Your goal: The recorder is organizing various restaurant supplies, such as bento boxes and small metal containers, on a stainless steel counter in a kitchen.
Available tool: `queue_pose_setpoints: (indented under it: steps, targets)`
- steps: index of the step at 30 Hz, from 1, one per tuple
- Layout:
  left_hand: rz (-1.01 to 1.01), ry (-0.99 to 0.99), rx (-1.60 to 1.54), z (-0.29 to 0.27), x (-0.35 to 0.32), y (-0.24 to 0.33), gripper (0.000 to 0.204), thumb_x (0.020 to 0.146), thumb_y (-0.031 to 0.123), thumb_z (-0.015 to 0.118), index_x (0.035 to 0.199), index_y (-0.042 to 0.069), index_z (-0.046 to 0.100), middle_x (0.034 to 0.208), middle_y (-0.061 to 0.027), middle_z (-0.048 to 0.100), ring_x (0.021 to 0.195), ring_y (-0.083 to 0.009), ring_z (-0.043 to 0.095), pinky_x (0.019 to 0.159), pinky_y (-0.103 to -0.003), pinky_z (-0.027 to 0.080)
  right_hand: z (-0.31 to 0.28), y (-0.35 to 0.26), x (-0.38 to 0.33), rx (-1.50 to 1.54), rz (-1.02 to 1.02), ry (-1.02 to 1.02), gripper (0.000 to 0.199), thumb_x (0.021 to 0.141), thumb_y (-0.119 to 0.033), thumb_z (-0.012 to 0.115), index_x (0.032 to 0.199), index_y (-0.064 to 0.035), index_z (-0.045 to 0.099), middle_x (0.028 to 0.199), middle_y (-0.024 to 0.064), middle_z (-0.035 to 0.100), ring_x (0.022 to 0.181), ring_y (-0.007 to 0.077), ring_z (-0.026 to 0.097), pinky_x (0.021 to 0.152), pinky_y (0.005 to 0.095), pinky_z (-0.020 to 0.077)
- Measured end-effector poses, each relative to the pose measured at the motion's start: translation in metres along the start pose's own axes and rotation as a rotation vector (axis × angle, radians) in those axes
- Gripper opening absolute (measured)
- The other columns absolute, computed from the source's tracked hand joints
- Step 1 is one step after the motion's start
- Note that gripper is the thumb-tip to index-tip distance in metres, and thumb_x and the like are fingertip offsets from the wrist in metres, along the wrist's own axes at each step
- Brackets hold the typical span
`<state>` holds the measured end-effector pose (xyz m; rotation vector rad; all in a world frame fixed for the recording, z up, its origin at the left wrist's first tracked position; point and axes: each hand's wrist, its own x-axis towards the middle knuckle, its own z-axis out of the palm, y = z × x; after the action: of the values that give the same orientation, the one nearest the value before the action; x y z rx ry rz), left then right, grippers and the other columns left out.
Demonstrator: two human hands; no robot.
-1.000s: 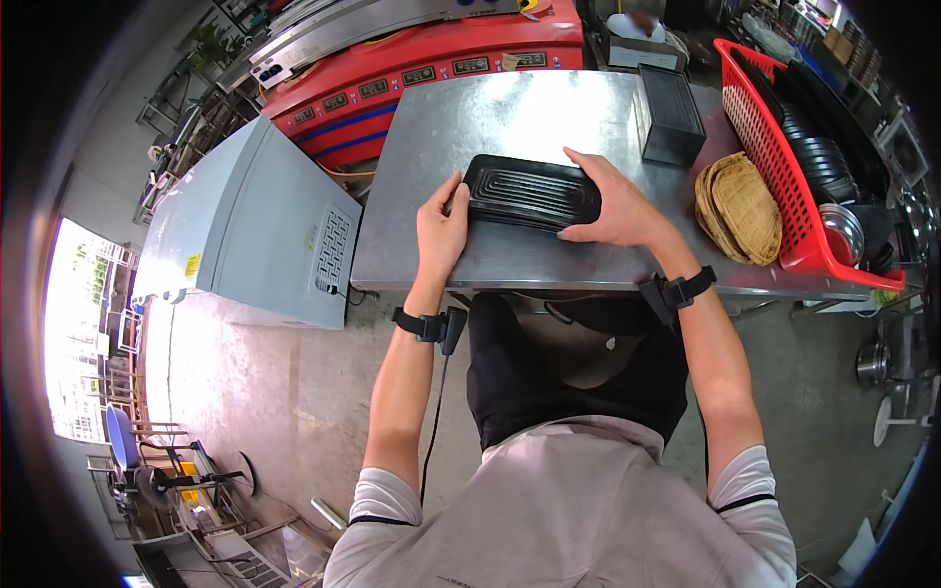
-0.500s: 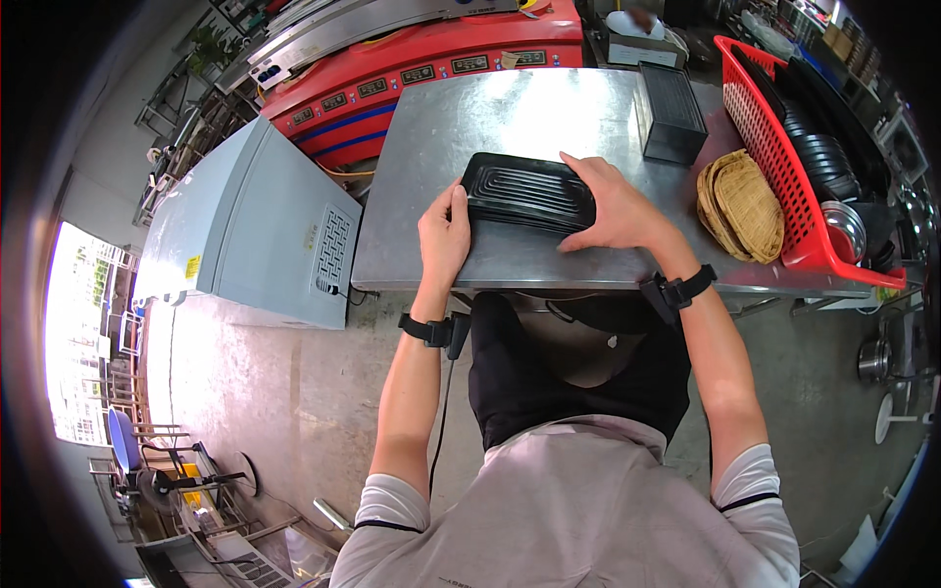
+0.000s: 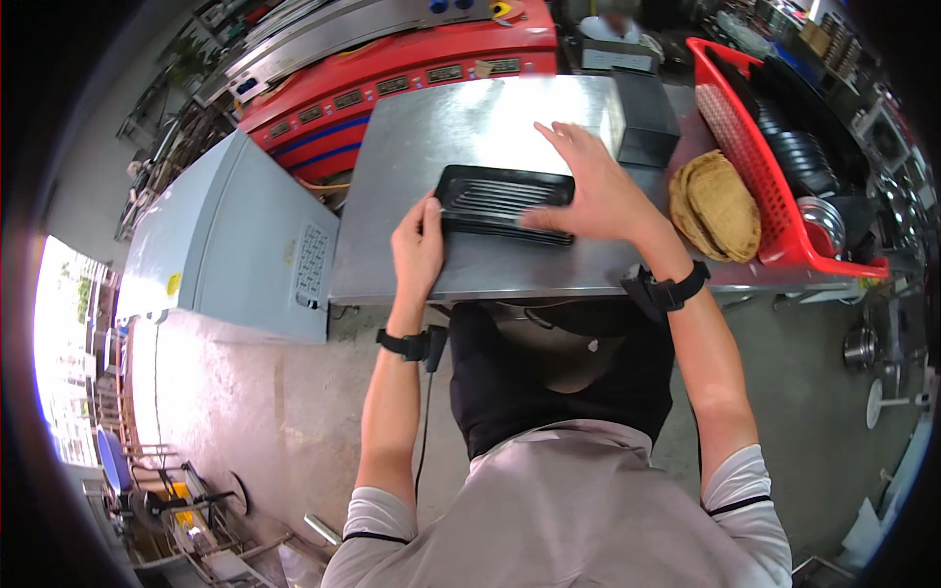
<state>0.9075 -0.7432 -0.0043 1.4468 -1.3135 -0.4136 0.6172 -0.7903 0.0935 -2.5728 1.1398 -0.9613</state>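
A stack of black ribbed rectangular trays [image 3: 495, 196] lies on the steel table [image 3: 461, 118] in front of me. My left hand [image 3: 420, 245] grips the stack's left end, thumb on the rim. My right hand [image 3: 588, 186] hovers over the right end of the stack with fingers spread, touching or just above the top tray; it holds nothing.
A black box [image 3: 647, 118] stands on the table behind my right hand. Round woven mats [image 3: 720, 206] lie beside a red basket [image 3: 745, 147] of dark dishes on the right. A pale blue cabinet [image 3: 245, 235] stands left of the table, red machinery [image 3: 392, 69] behind it.
My right hand has let go of the stack's right end and lifted with fingers spread. My left hand still grips the left end.
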Motion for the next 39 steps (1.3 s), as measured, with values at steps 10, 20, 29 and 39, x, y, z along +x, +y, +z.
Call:
queue_pose_setpoints:
  steps: [10,20,29,39]
  targets:
    - [-0.039,-0.021,-0.038,0.0,0.0,0.002,0.041,0.111,0.029,0.061,0.134,-0.004,0.071,0.122,-0.0177,0.078,0.114,-0.0209,0.071,0.102,-0.033,0.052,-0.143,0.14,0.106,-0.545,0.133,0.411,0.066,0.09,-0.056,0.078,0.121,0.0008,0.069,0.126,0.0294,0.068,0.121,0.0447,0.066,0.101,0.0546,0.0552]
    - [-0.062,-0.01,-0.048,-0.001,0.001,0.003,0.039,0.11,0.027,0.063,0.132,-0.004,0.072,0.122,-0.0179,0.078,0.113,-0.0233,0.072,0.101,-0.034,0.053,-0.214,0.229,0.044,-0.715,0.789,-0.122,0.06,0.091,-0.054,0.076,0.113,0.0018,0.076,0.12,0.0271,0.076,0.114,0.0436,0.073,0.097,0.052,0.059]
    - [-0.022,0.005,-0.054,-0.001,-0.001,0.01,0.038,0.11,0.026,0.063,0.13,-0.004,0.072,0.117,-0.0162,0.078,0.108,-0.02,0.071,0.097,-0.032,0.053,-0.199,0.274,0.035,-0.643,0.744,-0.107,0.043,0.105,-0.036,0.06,0.119,0.0033,0.07,0.119,0.0325,0.073,0.113,0.0497,0.07,0.099,0.0566,0.0551]
    - [-0.008,0.011,-0.04,-0.001,-0.001,0.005,0.04,0.109,0.029,0.064,0.13,-0.004,0.072,0.118,-0.0179,0.078,0.108,-0.0224,0.072,0.097,-0.034,0.054,-0.206,0.237,0.026,-0.907,0.594,0.168,0.023,0.098,-0.014,0.06,0.114,0.0016,0.065,0.104,0.0301,0.076,0.1,0.0491,0.075,0.088,0.0576,0.0611]
